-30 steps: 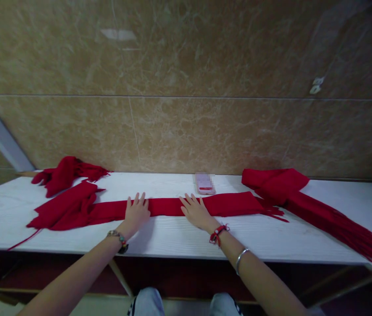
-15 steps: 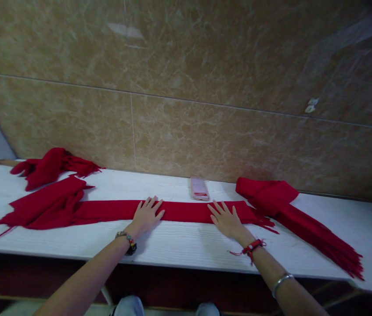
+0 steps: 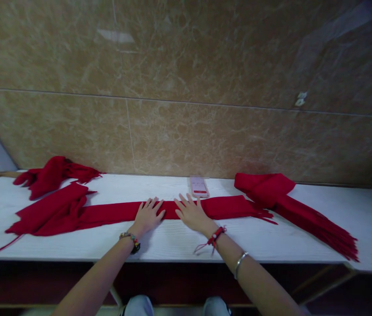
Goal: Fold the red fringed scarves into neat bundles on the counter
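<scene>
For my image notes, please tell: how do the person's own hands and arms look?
Left hand: no glove; multicoloured beaded bracelet with a dark piece at the wrist. Right hand: no glove; red cord bracelet with loose ends, and a silvery bangle farther up. No sleeves visible.

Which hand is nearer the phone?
Right. The right hand rests on the outstretched scarf, just in front of the phone; the left hand rests on that scarf too, farther left.

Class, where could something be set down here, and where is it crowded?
The white bench is bare between the phone and rear-left cloth, behind the strip, and right of the rightmost scarf. Crowded: beside that cloth, where the strip bunches, and under the left hand and right hand.
</scene>
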A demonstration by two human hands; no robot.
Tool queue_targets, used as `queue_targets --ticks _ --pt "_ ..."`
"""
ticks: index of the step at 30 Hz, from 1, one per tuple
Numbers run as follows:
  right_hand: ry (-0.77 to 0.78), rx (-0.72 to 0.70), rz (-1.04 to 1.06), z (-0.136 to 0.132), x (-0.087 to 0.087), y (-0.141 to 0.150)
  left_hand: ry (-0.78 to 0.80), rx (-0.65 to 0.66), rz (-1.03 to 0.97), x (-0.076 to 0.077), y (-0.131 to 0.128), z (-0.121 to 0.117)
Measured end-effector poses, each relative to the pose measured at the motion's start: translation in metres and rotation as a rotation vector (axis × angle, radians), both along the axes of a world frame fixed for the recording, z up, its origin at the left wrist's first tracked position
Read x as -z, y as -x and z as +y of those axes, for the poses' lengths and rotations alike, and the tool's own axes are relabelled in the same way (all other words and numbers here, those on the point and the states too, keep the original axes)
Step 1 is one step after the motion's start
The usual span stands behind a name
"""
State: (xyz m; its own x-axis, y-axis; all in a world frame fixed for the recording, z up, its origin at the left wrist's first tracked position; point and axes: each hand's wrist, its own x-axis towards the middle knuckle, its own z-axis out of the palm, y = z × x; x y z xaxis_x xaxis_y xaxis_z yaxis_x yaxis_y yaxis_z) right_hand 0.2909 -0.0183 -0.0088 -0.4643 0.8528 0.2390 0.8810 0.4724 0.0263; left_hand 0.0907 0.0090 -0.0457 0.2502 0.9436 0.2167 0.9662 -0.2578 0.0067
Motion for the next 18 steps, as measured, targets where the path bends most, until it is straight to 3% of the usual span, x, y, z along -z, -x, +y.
queue_targets --ticks 3,7,14,18 --pt "0.081 -0.026 0.006 0.006 0.016 0.002 0.002 -0.002 0.011 -0.002 0.000 0.000" --pt "0.101 0.074 -0.053 0.012 0.028 -0.054 -0.005 0.002 0.011 -0.003 0.000 0.000" --pt "0.055 0.318 -0.190 0.012 0.024 -0.161 -0.002 0.001 -0.012 -0.004 -0.001 -0.001" --pt "-0.012 0.442 -0.214 0.012 0.017 -0.179 -0.008 0.002 0.000 -0.004 -0.001 0.000"
